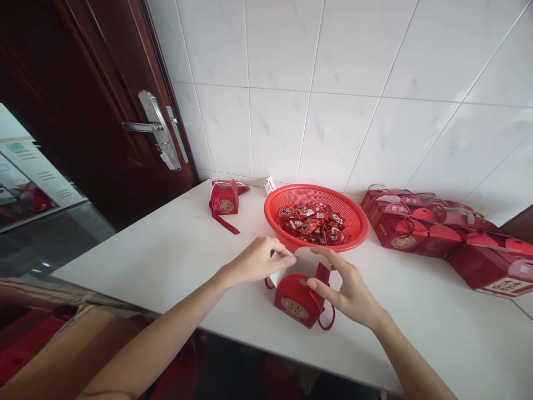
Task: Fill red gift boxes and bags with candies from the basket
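Observation:
A red gift box with a gold round emblem stands near the table's front edge, its top flaps raised and a red cord hanging at its sides. My left hand pinches the pale inner side of a flap at the box's upper left. On the other side, my right hand has its thumb on the front flap and its fingers over the back flap, gripping the box top. Just behind the box sits a red plastic basket with many small wrapped candies in it.
Several filled-out red gift boxes stand in rows along the wall at right. Another small red box with a loose ribbon is at the back left. A dark wooden door borders the white table. Cardboard lies below left.

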A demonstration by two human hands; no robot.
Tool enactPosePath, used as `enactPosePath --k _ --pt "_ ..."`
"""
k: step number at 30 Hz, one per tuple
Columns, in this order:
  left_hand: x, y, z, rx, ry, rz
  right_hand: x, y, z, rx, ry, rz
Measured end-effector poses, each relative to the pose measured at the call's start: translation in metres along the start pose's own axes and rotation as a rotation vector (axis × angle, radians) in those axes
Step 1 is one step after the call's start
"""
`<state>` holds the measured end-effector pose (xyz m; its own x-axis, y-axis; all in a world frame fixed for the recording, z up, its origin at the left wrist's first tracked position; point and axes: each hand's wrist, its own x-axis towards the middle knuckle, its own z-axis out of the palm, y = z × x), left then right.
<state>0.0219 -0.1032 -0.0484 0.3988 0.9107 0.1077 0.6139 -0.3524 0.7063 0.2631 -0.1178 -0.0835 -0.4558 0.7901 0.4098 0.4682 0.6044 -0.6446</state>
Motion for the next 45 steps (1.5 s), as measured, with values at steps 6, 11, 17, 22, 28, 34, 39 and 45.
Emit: enactPosePath --k 6,11,17,22,28,34,39,45 --pt "-0.009 0.003 -0.006 -0.073 -0.175 -0.053 0.000 -0.001 -0.008 0.159 -0.077 0.146" --pt "-0.011 0.007 0.005 -0.048 -0.106 -0.093 -0.001 0.003 -0.020 0.378 -0.248 0.199" --pt "-0.011 0.008 -0.006 -0.043 -0.232 -0.130 -0.008 0.019 -0.039 0.430 -0.487 0.295" --pt "-0.017 0.009 -0.023 -0.041 -0.406 -0.132 -0.010 0.023 -0.045 0.428 -0.609 0.331" --pt "-0.028 0.001 -0.013 0.022 -0.359 -0.037 -0.008 0.018 -0.047 0.352 -0.579 0.264" --pt "-0.026 -0.008 0.006 0.007 -0.266 -0.063 -0.010 0.024 -0.053 0.304 -0.529 0.226" --pt "-0.016 -0.016 0.017 -0.009 -0.206 0.002 -0.010 0.030 -0.058 0.307 -0.550 0.230" --pt "-0.016 -0.030 0.024 -0.066 -0.205 0.050 -0.013 0.038 -0.062 0.307 -0.541 0.188"
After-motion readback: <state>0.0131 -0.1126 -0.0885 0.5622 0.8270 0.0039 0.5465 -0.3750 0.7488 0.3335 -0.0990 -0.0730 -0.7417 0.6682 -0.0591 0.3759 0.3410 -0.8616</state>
